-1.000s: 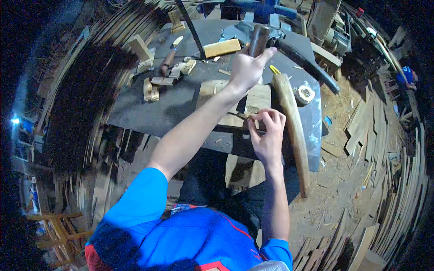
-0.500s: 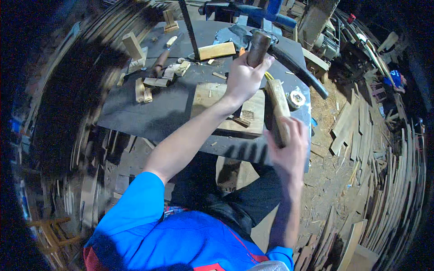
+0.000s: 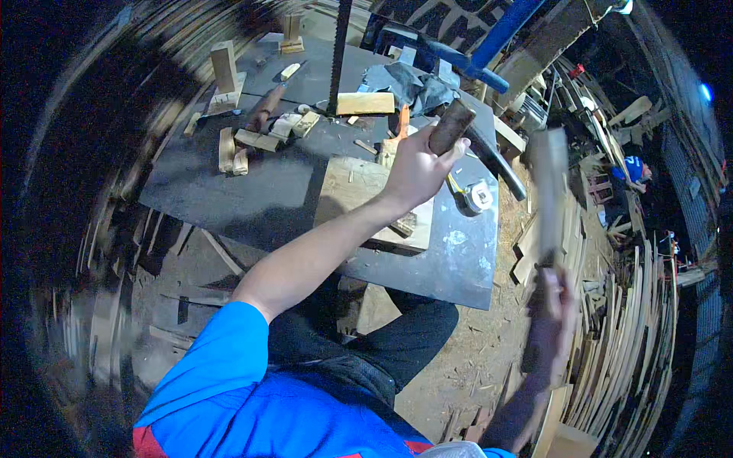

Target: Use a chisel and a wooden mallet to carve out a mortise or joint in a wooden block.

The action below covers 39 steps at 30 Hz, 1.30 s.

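Observation:
My left hand (image 3: 414, 169) is wrapped round the thick round wooden handle of a chisel (image 3: 452, 127), tilted above a pale wooden block (image 3: 336, 200). My hand and forearm hide the chisel's blade. A small wood offcut (image 3: 402, 227) lies on the block beside my forearm. Out past the table's right edge, my right hand (image 3: 554, 294) grips a long wooden mallet (image 3: 548, 183), raised upright and smeared by motion. Close to my left hand lie a brush with an orange handle (image 3: 403, 122), a dark bar-like handle (image 3: 498, 162) and a tape measure (image 3: 478, 197).
The grey table (image 3: 229, 195) carries several wood offcuts (image 3: 258, 140), a standing block (image 3: 224, 69) and a grey cloth (image 3: 405, 84). A saw blade (image 3: 340, 53) rises at its far side, near a blue metal tool (image 3: 489, 72). Planks (image 3: 611, 336) and another person (image 3: 632, 169) are at the right.
My right hand has lifted the wooden mallet off the table and swung it up to the right. My left hand keeps its grip on the chisel. The view has shifted rightward.

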Tool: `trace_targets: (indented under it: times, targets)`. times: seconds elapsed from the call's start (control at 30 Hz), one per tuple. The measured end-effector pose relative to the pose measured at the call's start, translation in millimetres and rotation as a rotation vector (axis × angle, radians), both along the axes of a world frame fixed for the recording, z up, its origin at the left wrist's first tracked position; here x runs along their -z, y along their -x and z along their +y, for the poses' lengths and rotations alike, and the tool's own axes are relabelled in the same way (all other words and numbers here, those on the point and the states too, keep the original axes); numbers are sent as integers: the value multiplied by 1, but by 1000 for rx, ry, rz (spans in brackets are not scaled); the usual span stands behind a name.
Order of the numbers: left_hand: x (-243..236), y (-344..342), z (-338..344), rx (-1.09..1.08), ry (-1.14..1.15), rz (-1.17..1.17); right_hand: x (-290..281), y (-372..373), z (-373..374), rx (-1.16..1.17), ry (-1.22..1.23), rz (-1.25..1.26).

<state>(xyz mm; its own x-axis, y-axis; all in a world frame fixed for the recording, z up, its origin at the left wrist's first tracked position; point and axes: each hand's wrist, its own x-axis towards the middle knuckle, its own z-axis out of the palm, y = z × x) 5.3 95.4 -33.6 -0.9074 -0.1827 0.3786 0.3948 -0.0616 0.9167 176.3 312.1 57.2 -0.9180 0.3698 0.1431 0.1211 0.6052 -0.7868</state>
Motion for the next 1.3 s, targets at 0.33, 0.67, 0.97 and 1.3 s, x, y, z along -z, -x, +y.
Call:
trace_targets:
  times: [0.33,0.67,0.97,1.3]
  targets:
    - [-4,-10,-4,-39,8,141,-112,43,-31,-334,-292,-51]
    - [1,-13,2,-4,25,48,-116,66,-33,-442,-644,55]
    - [12,1,0,-87,156,262,-89,60,-31,-407,-716,-42]
    - [-6,-35,2,175,-5,-40,49,5,13,-320,-228,-69]
